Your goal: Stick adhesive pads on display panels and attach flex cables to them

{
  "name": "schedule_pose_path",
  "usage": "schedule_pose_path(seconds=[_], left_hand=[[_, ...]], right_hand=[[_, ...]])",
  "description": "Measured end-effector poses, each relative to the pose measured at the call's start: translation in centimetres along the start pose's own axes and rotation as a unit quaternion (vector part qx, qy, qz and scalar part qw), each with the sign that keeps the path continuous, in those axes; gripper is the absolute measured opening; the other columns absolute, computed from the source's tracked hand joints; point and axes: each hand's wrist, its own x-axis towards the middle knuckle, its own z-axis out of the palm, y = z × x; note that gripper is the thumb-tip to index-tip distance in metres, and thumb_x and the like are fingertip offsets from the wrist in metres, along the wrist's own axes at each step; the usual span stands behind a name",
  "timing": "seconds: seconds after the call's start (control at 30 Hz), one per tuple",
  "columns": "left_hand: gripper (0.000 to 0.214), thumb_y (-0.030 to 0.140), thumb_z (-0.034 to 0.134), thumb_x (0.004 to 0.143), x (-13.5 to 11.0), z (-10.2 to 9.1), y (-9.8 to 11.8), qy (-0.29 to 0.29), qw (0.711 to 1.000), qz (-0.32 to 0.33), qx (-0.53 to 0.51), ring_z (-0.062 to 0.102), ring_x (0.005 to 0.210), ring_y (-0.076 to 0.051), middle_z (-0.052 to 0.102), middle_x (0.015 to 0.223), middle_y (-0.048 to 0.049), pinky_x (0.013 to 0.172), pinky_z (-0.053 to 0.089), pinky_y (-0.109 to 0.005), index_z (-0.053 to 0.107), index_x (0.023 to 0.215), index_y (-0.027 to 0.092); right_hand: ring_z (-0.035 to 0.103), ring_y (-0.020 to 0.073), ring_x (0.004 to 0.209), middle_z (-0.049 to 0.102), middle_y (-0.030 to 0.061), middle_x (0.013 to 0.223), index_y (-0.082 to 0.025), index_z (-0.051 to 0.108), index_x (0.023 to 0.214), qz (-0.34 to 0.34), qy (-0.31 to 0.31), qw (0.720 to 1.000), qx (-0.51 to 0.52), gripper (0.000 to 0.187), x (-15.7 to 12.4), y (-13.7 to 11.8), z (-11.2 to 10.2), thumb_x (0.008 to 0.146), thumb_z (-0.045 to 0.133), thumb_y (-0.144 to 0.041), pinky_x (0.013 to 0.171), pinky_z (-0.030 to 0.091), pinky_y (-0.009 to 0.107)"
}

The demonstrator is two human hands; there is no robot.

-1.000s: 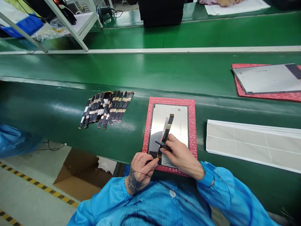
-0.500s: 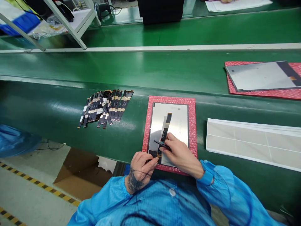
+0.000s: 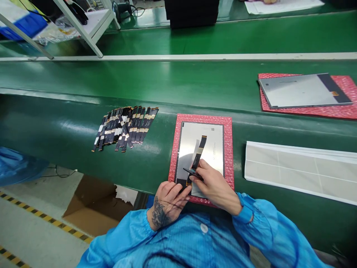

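A display panel (image 3: 214, 139) with a silver back lies on a pink bubble-wrap sheet (image 3: 228, 149) in front of me. A black flex cable (image 3: 199, 150) with a tan band runs over its lower part, its upper end raised and tilted right. My right hand (image 3: 214, 184) is closed around slim black tweezers (image 3: 189, 171), its fingers also against the cable. At the panel's lower left edge, my left hand (image 3: 170, 199) has its fingers stretched out, fingertips by the cable's gold lower end. Whether they press on it is hidden. Several more flex cables (image 3: 124, 126) are heaped to the left.
White label sheets (image 3: 295, 169) lie to the right. Farther back, a second panel (image 3: 301, 91) rests on more pink bubble wrap (image 3: 346, 85). A white-framed shelf (image 3: 95, 24) and a black block (image 3: 192, 13) stand beyond. An open cardboard box (image 3: 92, 201) is on the floor, lower left.
The cable's upper end has swung slightly right. My left fingertips have slid a little right along the panel's lower edge. The far panel and its wrap have shifted left.
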Motion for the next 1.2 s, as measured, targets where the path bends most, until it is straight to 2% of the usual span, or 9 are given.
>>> schedule_pose_path(seconds=[0.13, 0.33, 0.37, 0.43, 0.53, 0.67, 0.77, 0.9, 1.2], left_hand=[[0.025, 0.024, 0.052, 0.093, 0.0, 0.1, 0.1, 0.003, 1.000, 0.002, 0.014, 0.054, 0.085, -0.019, 0.063, 0.088, -0.0056, 0.083, 0.045, -0.033, 0.066, 0.113, 0.019], [0.030, 0.025, 0.049, 0.092, 0.3, 0.0, 0.6, -0.015, 0.999, -0.037, -0.013, 0.054, 0.087, -0.021, 0.060, 0.089, -0.0076, 0.083, 0.044, -0.036, 0.066, 0.115, 0.018], [0.030, 0.024, 0.048, 0.092, 0.3, 0.0, 0.7, -0.017, 0.999, -0.044, -0.019, 0.054, 0.087, -0.021, 0.059, 0.089, -0.0075, 0.083, 0.044, -0.035, 0.066, 0.116, 0.018], [0.031, 0.023, 0.047, 0.092, 0.3, 0.1, 0.8, -0.010, 0.998, -0.059, -0.029, 0.054, 0.086, -0.020, 0.059, 0.088, -0.0070, 0.081, 0.045, -0.035, 0.066, 0.116, 0.019], [0.032, 0.020, 0.047, 0.091, -0.1, 0.1, 0.6, 0.008, 0.996, -0.073, -0.047, 0.053, 0.087, -0.020, 0.058, 0.088, -0.0068, 0.080, 0.046, -0.034, 0.066, 0.117, 0.020], [0.035, 0.015, 0.050, 0.091, -0.5, -0.3, 0.2, 0.016, 0.994, -0.081, -0.070, 0.055, 0.089, -0.020, 0.059, 0.090, -0.0073, 0.081, 0.050, -0.032, 0.062, 0.124, 0.018], [0.037, 0.015, 0.051, 0.091, -0.4, -0.7, 0.0, 0.002, 0.993, -0.084, -0.079, 0.056, 0.090, -0.020, 0.060, 0.092, -0.0074, 0.081, 0.052, -0.033, 0.059, 0.127, 0.018], [0.034, 0.014, 0.052, 0.092, -0.1, -1.2, -0.3, -0.003, 0.991, -0.102, -0.087, 0.056, 0.091, -0.019, 0.061, 0.094, -0.0074, 0.080, 0.052, -0.032, 0.060, 0.124, 0.018], [0.032, 0.012, 0.054, 0.090, 0.1, -2.3, -2.5, 0.024, 0.989, -0.132, -0.057, 0.056, 0.091, -0.019, 0.062, 0.094, -0.0059, 0.079, 0.050, -0.032, 0.065, 0.118, 0.021]], right_hand=[[0.059, 0.0184, 0.075, 0.053, 0.0037, 0.087, -0.021, 0.053, 0.070, -0.001, 0.001, 1.000, -0.009, 0.018, 0.0, 0.1, 0.0, 0.088, 0.052, -0.016, 0.066, 0.050, 0.031], [0.061, 0.0189, 0.076, 0.058, 0.0062, 0.097, -0.021, 0.054, 0.076, 0.002, 0.012, 1.000, -0.021, 0.014, -0.3, -0.5, 0.3, 0.089, 0.050, -0.017, 0.064, 0.049, 0.030], [0.062, 0.0189, 0.076, 0.059, 0.0068, 0.102, -0.021, 0.055, 0.080, 0.012, 0.036, 0.999, -0.029, 0.010, -0.4, -0.5, 0.4, 0.089, 0.051, -0.019, 0.062, 0.049, 0.030], [0.063, 0.0187, 0.073, 0.058, 0.0086, 0.110, -0.021, 0.054, 0.087, 0.057, 0.132, 0.988, -0.058, 0.004, -0.6, -0.1, 0.2, 0.089, 0.053, -0.025, 0.056, 0.047, 0.030], [0.062, 0.0198, 0.070, 0.058, 0.0101, 0.109, -0.022, 0.051, 0.088, 0.130, 0.303, 0.938, -0.108, 0.009, -1.4, 1.7, -0.8, 0.088, 0.054, -0.031, 0.049, 0.043, 0.031], [0.064, 0.0231, 0.080, 0.061, 0.0088, 0.099, -0.026, 0.048, 0.081, 0.121, 0.429, 0.886, -0.127, 0.014, -3.0, 4.7, -1.8, 0.090, 0.053, -0.035, 0.053, 0.048, 0.032], [0.064, 0.0206, 0.076, 0.060, 0.0071, 0.092, -0.027, 0.048, 0.079, 0.074, 0.475, 0.871, -0.104, 0.014, -4.1, 5.7, -1.6, 0.089, 0.057, -0.033, 0.055, 0.052, 0.032], [0.063, 0.0196, 0.072, 0.060, 0.0054, 0.088, -0.028, 0.050, 0.079, 0.023, 0.504, 0.860, -0.080, 0.014, -4.5, 5.4, -0.9, 0.087, 0.061, -0.029, 0.054, 0.055, 0.033], [0.061, 0.0157, 0.069, 0.058, 0.0036, 0.087, -0.026, 0.051, 0.079, -0.020, 0.538, 0.841, -0.060, 0.017, -4.4, 5.6, -0.9, 0.084, 0.067, -0.022, 0.049, 0.053, 0.028]])
